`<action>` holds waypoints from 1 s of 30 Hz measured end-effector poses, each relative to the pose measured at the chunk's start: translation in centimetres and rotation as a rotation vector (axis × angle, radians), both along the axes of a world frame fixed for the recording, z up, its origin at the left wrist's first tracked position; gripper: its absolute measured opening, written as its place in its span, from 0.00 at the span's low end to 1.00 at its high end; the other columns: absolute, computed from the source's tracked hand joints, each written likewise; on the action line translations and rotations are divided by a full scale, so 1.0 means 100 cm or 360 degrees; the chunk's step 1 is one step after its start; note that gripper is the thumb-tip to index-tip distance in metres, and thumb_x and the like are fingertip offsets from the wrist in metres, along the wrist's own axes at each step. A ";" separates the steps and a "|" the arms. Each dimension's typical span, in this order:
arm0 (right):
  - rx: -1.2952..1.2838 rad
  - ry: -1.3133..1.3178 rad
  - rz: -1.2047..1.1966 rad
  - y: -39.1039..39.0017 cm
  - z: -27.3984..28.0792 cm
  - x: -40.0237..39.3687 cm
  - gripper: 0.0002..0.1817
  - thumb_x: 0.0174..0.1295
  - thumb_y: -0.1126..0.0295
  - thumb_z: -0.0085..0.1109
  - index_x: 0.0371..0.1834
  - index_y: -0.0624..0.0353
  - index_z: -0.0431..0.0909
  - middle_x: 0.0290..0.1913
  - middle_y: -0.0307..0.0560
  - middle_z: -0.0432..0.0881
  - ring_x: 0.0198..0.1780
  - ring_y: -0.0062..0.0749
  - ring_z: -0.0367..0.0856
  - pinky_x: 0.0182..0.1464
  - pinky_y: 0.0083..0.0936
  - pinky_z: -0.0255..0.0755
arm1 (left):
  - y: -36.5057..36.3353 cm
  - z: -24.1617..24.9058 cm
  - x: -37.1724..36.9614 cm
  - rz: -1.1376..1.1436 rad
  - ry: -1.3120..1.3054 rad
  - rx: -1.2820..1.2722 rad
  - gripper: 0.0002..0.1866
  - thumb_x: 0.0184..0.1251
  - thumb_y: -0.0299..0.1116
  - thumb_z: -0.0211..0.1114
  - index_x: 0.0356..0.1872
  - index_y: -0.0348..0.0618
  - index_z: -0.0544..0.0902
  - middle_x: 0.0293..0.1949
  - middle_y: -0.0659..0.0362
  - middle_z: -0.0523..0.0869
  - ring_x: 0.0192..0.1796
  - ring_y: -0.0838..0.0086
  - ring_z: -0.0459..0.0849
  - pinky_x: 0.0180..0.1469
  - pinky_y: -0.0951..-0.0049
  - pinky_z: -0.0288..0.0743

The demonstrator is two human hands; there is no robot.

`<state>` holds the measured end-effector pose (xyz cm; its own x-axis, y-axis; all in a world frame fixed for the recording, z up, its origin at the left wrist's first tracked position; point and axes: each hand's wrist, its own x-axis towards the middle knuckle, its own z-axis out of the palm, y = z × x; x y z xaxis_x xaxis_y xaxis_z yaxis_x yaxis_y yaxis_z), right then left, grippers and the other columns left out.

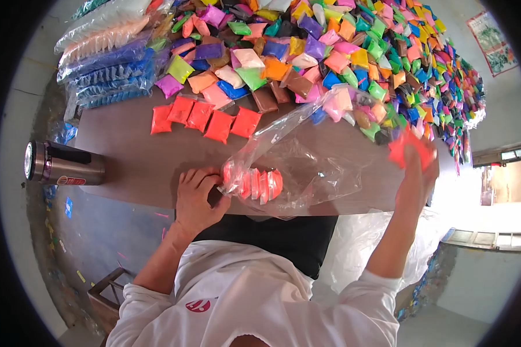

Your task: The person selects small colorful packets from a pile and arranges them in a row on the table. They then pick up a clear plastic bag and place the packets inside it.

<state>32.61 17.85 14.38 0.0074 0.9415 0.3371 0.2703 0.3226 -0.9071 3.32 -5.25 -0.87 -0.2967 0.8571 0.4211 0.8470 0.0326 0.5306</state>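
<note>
A clear plastic bag (pixel 324 173) lies across the front of the table, its loose part spread out to the right. Inside its left end, several red packets (pixel 262 185) stand in a row. My left hand (pixel 200 195) rests at that end, fingers curled and thumb against the bag. Off to the right, my right hand (pixel 425 165) is raised and grips red packets (pixel 410 149); motion blurs them, so how many cannot be made out. Further back on the table lie several loose red packets (pixel 218 126) side by side.
A big heap of small multicoloured packets (pixel 307 52) covers the back and right of the table (pixel 127 133). Filled clear bags (pixel 107 63) are stacked at the back left. A steel flask (pixel 69 163) lies on the left edge. Clear plastic (pixel 359 243) hangs below the front right.
</note>
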 end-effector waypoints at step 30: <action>-0.0285 -0.1538 0.1210 -0.065 -0.049 -0.070 0.35 0.57 0.56 0.73 0.66 0.57 0.73 0.48 0.60 0.85 0.47 0.59 0.86 0.52 0.47 0.78 | -0.002 -0.001 -0.001 -0.0006 -0.0054 0.0017 0.19 0.45 0.33 0.74 0.41 0.41 0.84 0.49 0.56 0.85 0.49 0.56 0.81 0.54 0.58 0.72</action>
